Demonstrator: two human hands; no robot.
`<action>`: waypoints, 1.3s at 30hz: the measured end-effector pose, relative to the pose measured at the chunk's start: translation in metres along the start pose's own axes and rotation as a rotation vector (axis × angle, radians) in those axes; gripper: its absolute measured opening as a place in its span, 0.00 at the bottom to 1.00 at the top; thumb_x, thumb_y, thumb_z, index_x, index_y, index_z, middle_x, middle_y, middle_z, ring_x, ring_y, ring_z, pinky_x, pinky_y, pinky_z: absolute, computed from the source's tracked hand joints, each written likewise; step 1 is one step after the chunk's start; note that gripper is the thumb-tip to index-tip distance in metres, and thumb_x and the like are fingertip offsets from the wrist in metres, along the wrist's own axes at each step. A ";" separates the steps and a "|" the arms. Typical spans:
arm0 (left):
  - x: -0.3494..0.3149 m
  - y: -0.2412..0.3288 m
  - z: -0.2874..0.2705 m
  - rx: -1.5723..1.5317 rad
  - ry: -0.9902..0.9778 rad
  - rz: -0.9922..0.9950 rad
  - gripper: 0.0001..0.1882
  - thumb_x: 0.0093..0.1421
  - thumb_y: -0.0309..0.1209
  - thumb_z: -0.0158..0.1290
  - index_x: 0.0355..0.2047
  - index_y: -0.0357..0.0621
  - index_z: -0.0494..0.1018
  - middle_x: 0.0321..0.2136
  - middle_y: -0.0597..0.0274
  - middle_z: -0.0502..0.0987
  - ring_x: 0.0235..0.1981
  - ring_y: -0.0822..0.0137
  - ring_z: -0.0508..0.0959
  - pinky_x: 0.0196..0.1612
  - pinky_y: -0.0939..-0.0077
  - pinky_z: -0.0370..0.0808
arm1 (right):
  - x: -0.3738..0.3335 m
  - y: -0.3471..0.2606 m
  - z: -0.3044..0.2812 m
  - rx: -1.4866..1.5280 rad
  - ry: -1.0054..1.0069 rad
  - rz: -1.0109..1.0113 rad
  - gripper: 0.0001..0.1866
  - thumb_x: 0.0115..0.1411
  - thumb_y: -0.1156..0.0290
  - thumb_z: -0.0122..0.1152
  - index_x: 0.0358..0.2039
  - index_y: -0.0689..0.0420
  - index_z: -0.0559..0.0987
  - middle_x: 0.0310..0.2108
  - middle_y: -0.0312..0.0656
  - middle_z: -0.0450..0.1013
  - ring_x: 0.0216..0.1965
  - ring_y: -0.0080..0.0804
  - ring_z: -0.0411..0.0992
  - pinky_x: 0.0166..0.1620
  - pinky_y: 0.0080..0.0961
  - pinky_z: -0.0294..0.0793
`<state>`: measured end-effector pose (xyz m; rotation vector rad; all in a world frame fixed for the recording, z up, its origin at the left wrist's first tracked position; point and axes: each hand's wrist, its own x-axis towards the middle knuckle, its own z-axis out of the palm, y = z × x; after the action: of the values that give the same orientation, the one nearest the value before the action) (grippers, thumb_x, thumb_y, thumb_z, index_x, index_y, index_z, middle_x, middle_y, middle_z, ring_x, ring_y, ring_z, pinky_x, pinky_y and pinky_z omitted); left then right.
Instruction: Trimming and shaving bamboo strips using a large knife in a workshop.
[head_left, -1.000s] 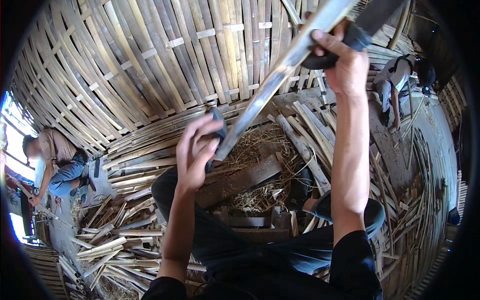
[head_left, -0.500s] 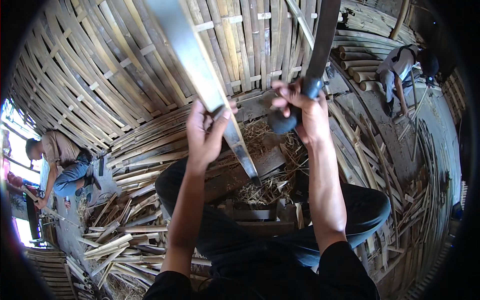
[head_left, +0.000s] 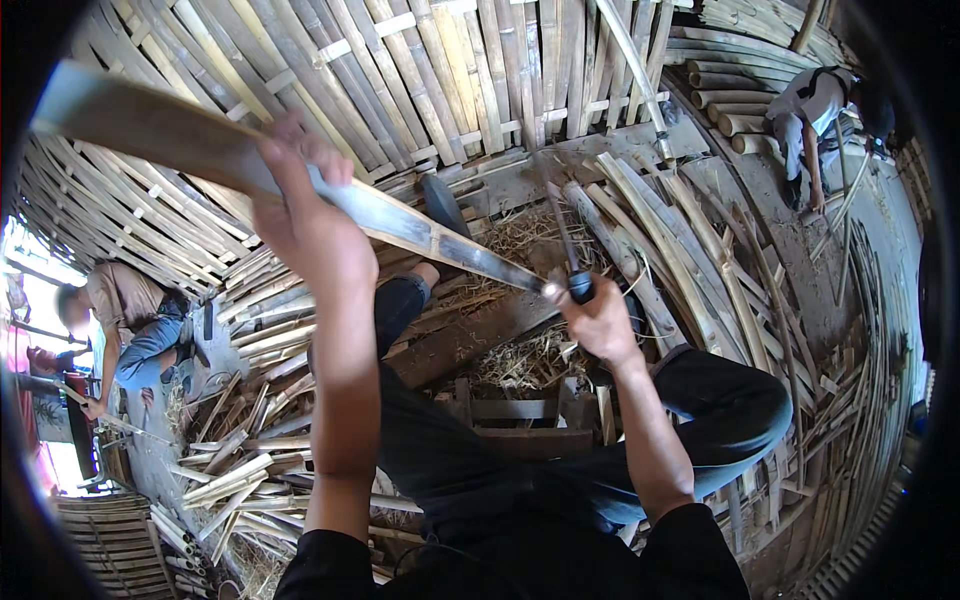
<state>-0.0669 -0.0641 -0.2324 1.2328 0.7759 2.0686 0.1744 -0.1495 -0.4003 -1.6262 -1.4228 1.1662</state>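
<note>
My left hand (head_left: 312, 230) is closed around a long, flat split-bamboo strip (head_left: 410, 223), which slants from the upper left down to the right. Its narrow, darkened end reaches the thumb of my right hand (head_left: 606, 322). That hand grips the dark handle of a machete (head_left: 563, 225); the thin-looking blade points away from me, past the tip of the strip. Whether blade and strip touch, I cannot tell. Below them a wooden block (head_left: 455, 345) lies between my legs among curled shavings (head_left: 520, 365).
Split bamboo pieces (head_left: 235, 480) are heaped at my left, with more strips (head_left: 690, 260) at my right. A woven bamboo wall (head_left: 450, 80) stands ahead. One person (head_left: 135, 310) crouches at far left, another (head_left: 810, 110) at far right. Bamboo poles (head_left: 735, 105) lie stacked at the back.
The strip has swung from steep to slanting, its upper part going left. My left hand has moved up and left along with it. My right hand has lowered the machete beside the strip's tip.
</note>
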 end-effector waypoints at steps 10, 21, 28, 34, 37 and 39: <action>-0.023 -0.002 -0.038 -0.051 0.059 0.051 0.18 0.73 0.46 0.42 0.34 0.45 0.66 0.19 0.74 0.57 0.21 0.79 0.58 0.25 0.82 0.58 | -0.042 -0.051 0.059 -0.033 -0.103 -0.240 0.38 0.66 0.38 0.46 0.39 0.69 0.79 0.25 0.64 0.75 0.32 0.62 0.77 0.36 0.50 0.77; -0.034 0.004 -0.092 -0.168 -0.029 0.054 0.24 0.72 0.52 0.39 0.32 0.46 0.70 0.16 0.71 0.57 0.18 0.76 0.58 0.22 0.82 0.57 | 0.045 0.238 0.031 -0.262 -0.045 0.585 0.45 0.64 0.35 0.44 0.38 0.77 0.79 0.37 0.69 0.76 0.46 0.63 0.75 0.50 0.43 0.72; -0.034 0.007 -0.088 -0.011 0.225 0.052 0.24 0.69 0.57 0.36 0.41 0.49 0.66 0.25 0.60 0.66 0.22 0.68 0.66 0.23 0.78 0.64 | 0.050 0.256 0.076 -0.170 0.109 0.505 0.41 0.64 0.40 0.48 0.39 0.77 0.78 0.27 0.60 0.77 0.24 0.48 0.79 0.29 0.41 0.75; -0.029 0.004 -0.112 0.099 0.151 0.225 0.26 0.68 0.61 0.35 0.39 0.51 0.65 0.22 0.63 0.66 0.15 0.70 0.64 0.17 0.81 0.58 | 0.004 0.022 0.080 0.106 -0.325 0.446 0.36 0.67 0.39 0.45 0.23 0.64 0.76 0.15 0.39 0.69 0.14 0.29 0.70 0.21 0.32 0.72; -0.030 0.006 -0.097 0.160 0.264 0.254 0.26 0.67 0.61 0.36 0.37 0.51 0.64 0.20 0.66 0.63 0.12 0.73 0.59 0.14 0.81 0.52 | -0.035 -0.042 0.082 0.183 -0.432 0.229 0.38 0.67 0.37 0.44 0.27 0.66 0.77 0.17 0.48 0.73 0.23 0.41 0.76 0.33 0.40 0.75; -0.033 0.008 -0.093 0.160 0.281 0.256 0.26 0.67 0.61 0.37 0.37 0.51 0.64 0.19 0.66 0.62 0.11 0.73 0.58 0.14 0.80 0.50 | -0.059 -0.073 0.077 0.223 -0.442 0.124 0.37 0.66 0.37 0.46 0.29 0.66 0.78 0.17 0.49 0.73 0.23 0.45 0.76 0.33 0.41 0.75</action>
<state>-0.1395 -0.1101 -0.2813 1.1906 0.9690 2.4664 0.0754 -0.1997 -0.3517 -1.3686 -1.4017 1.7714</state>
